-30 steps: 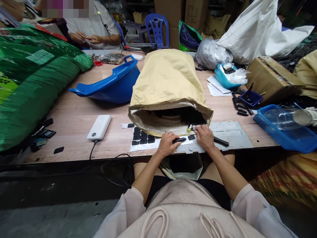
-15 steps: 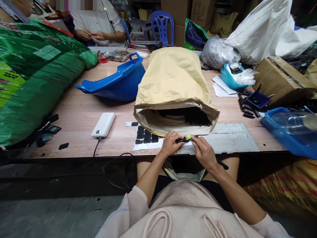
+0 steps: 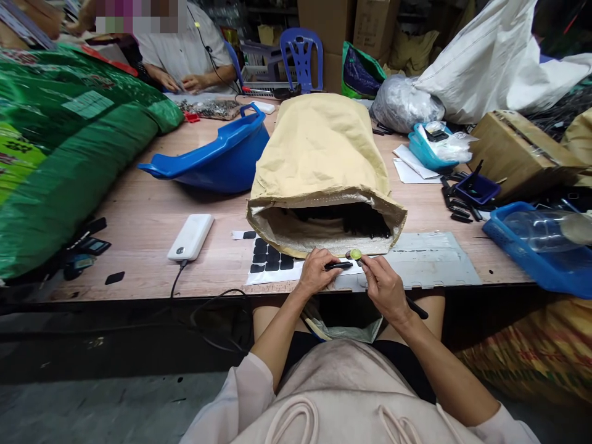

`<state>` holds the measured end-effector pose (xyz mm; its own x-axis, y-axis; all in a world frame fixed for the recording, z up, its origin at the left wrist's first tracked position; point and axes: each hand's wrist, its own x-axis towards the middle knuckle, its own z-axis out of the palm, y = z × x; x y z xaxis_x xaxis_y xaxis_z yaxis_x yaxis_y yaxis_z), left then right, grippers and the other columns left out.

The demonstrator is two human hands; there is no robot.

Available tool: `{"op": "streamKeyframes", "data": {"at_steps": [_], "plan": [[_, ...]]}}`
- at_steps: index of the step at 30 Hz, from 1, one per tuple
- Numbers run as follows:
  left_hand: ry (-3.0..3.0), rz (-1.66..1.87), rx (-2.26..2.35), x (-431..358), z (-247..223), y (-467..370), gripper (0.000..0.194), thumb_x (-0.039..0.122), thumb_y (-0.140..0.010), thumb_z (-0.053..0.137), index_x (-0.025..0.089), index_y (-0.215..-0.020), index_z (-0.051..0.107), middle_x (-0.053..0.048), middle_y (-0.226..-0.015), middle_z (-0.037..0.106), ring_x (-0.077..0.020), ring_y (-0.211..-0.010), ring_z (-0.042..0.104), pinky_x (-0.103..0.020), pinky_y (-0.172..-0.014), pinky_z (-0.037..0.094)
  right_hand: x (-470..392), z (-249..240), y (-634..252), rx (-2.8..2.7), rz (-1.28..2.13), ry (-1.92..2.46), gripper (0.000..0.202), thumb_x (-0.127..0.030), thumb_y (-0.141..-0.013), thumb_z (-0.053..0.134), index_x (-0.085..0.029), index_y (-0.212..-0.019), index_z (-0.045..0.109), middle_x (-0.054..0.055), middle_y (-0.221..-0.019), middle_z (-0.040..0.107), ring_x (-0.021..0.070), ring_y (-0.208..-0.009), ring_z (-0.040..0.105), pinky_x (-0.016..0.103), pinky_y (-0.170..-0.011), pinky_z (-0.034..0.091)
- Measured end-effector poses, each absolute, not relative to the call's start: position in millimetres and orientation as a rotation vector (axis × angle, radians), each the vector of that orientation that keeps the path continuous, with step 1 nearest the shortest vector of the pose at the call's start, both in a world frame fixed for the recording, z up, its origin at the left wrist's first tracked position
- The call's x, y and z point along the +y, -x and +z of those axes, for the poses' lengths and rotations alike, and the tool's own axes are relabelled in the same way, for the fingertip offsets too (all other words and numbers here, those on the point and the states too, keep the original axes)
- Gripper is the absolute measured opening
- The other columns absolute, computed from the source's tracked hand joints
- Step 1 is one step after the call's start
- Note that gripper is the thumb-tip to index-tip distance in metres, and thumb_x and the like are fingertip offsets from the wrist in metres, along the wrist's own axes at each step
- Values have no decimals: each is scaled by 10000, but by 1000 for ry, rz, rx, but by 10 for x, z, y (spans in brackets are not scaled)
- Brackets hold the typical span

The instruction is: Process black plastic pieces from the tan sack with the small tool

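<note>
At the table's front edge, my left hand [image 3: 317,270] is closed on a small, long black piece [image 3: 340,266]. My right hand [image 3: 386,285] grips a slim tool with a round yellow-green part [image 3: 355,254] near its tip; a black handle [image 3: 417,308] sticks out behind the wrist. A narrow gap separates that tip from the black piece. Just beyond both hands lies a tan sack [image 3: 326,145], its mouth facing me, with dark items [image 3: 367,221] inside. A white sheet with black rounded stickers [image 3: 272,258] is left of my hands, and a grey board [image 3: 432,259] lies to the right.
A white power bank [image 3: 191,237] with a cable and a blue basin [image 3: 217,157] stand to the left, beside a big green bag [image 3: 83,142]. On the right are a blue tray [image 3: 536,253] and a cardboard box [image 3: 522,145]. Across the table sits another person [image 3: 185,55].
My right hand has drawn the tool's yellow-green end slightly away from the black piece, which now shows more fully in my left hand. The view has shifted a little.
</note>
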<state>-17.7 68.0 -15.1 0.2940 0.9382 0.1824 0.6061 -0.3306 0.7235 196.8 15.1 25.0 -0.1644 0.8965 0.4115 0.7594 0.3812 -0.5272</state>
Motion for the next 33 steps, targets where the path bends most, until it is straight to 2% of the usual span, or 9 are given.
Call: {"op": "streamKeyframes", "data": {"at_steps": [4, 10, 14, 22, 25, 29, 33], "plan": [[-2020, 821, 1372, 669, -131, 172, 162, 216, -796, 853, 223, -948, 800, -37, -904, 724, -243, -963, 615, -402, -961, 468, 149, 221, -2011, -2014, 270, 1446, 346, -304, -1081, 427, -274, -1310, 686, 61, -1011, 707, 194, -915, 698, 302, -809, 575], [-2036, 835, 1381, 657, -126, 162, 149, 218, -800, 844, 228, -941, 797, -33, -892, 721, -243, -953, 611, -384, -915, 471, 489, 216, -2280, -1969, 34, 1491, 320, -306, -1077, 462, -260, -1294, 692, 60, -1087, 725, 189, -961, 689, 288, -813, 541], [-2082, 843, 1381, 650, -162, 154, 172, 249, -797, 856, 223, -957, 796, -42, -906, 722, -244, -947, 609, -387, -915, 473, 771, 86, -2524, -2175, -136, 1457, 294, -248, -1052, 489, -245, -1202, 741, 56, -944, 708, 197, -879, 641, 306, -780, 500], [-2074, 890, 1345, 639, -95, 177, 165, 355, -915, 733, 210, -983, 769, -65, -914, 727, -248, -930, 610, -403, -893, 478, 861, -170, -2636, -2220, -149, 1390, 264, -276, -1040, 521, -244, -1178, 744, 63, -964, 693, 219, -894, 574, 355, -796, 454], [-2029, 985, 1146, 371, 19, 178, 220, 383, -979, 646, 201, -1049, 748, -91, -972, 738, -240, -940, 632, -392, -895, 495, 863, -168, -2632, -2213, -111, 1392, 262, -295, -1046, 510, -239, -1148, 744, 64, -967, 691, 219, -898, 571, 359, -806, 455], [-1966, 691, 815, -179, -89, 120, 282, 408, -998, 608, 212, -1155, 736, -82, -997, 753, -201, -880, 678, -312, -817, 526, 867, -157, -2629, -2214, -121, 1405, 259, -289, -1041, 511, -230, -1146, 741, 65, -969, 686, 224, -899, 561, 364, -797, 444], [-1800, 266, 1116, -435, -592, 23, 255, 369, -975, 601, 233, -1135, 745, -71, -1067, 777, -231, -986, 720, -318, -879, 539, 866, -157, -2612, -2215, -135, 1405, 257, -279, -1040, 510, -224, -1138, 740, 65, -968, 681, 226, -898, 552, 361, -799, 436]]}}
